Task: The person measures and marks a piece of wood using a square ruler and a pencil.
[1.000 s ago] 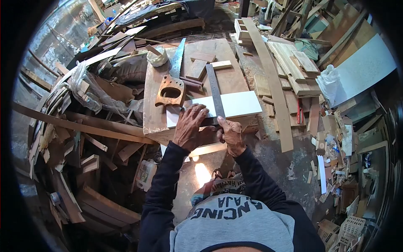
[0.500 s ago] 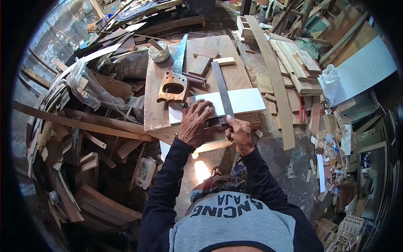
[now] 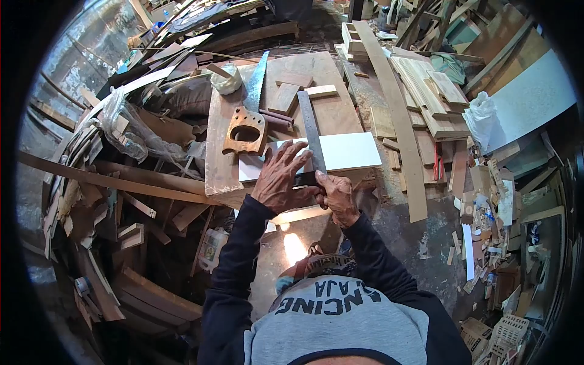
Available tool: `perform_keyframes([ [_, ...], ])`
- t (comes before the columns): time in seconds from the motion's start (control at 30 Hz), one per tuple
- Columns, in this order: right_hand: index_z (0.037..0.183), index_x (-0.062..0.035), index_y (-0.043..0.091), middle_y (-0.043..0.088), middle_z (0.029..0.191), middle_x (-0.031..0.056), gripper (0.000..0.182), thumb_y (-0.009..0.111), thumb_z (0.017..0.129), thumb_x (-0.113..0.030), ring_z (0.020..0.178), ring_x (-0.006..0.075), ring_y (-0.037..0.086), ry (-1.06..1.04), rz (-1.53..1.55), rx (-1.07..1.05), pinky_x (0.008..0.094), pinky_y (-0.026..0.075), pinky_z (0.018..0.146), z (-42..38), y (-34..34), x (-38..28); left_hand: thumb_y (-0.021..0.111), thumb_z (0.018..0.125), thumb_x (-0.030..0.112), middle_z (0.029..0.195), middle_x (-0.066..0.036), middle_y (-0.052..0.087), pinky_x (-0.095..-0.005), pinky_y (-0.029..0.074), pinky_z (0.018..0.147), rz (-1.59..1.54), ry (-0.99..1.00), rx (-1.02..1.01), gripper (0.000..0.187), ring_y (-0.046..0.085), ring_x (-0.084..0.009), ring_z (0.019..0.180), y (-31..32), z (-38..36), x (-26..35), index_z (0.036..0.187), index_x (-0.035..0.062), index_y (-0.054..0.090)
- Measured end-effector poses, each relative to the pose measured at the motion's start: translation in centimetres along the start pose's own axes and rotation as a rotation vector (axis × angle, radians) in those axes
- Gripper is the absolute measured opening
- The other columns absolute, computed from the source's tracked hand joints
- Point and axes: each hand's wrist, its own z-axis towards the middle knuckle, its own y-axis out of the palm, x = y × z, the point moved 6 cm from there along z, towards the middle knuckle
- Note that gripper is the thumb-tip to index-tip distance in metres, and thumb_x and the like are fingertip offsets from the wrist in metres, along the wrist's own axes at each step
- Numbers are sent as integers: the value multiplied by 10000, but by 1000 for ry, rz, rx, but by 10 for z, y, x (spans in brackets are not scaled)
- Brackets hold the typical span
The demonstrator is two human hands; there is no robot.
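A white board (image 3: 351, 151) lies across the near end of a wooden worktop (image 3: 222, 173). Crossing it is a try square (image 3: 310, 125), its metal blade pointing away from me and its dark stock at the board's near edge. My right hand (image 3: 339, 199) is closed around the stock end, thumb near the corner. My left hand (image 3: 278, 179) lies on the board with fingers spread, fingertips against the blade's left side. To the left of the board rests a handsaw (image 3: 258, 82) with a wooden handle (image 3: 230, 146).
Several small wood blocks (image 3: 284, 97) and a whitish tub (image 3: 226, 82) sit farther up the worktop. A long wooden strip (image 3: 398, 115) and stacked boards (image 3: 426, 91) lie to the right. Scrap wood (image 3: 158, 304) crowds the left floor; offcuts (image 3: 486, 243) litter the right.
The try square has slid slightly left along the board with my right hand. My left fingers have stretched out farther toward the blade. The whole view has shifted a little.
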Motion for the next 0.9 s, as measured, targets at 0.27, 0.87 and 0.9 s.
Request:
perform_keyframes([
  [0.27, 765, -13, 697, 645, 643, 14, 398, 582, 997, -316, 481, 56, 533, -23, -24, 29, 206, 394, 437, -3, 0, -2, 795, 723, 543, 1570, -215, 270, -636, 247, 1125, 168, -123, -129, 861, 255, -470, 1439, 8, 8, -7, 1448, 211, 470],
  [0.87, 766, -58, 670, 659, 674, 7, 346, 585, 987, -311, 478, 53, 500, -85, -63, 52, 197, 347, 430, -13, -10, -5, 819, 699, 507, 1474, -229, 354, -640, 212, 1130, 46, 5, 31, 883, 328, -448, 1378, 20, 10, -2, 1418, 170, 434],
  [0.9, 766, -58, 669, 658, 674, 5, 346, 583, 987, -311, 478, 52, 499, -94, -67, 47, 197, 347, 430, -12, -11, -5, 815, 700, 511, 1499, -220, 334, -650, 193, 1136, 52, -2, 15, 894, 311, -440, 1399, 22, 10, -3, 1424, 167, 420],
])
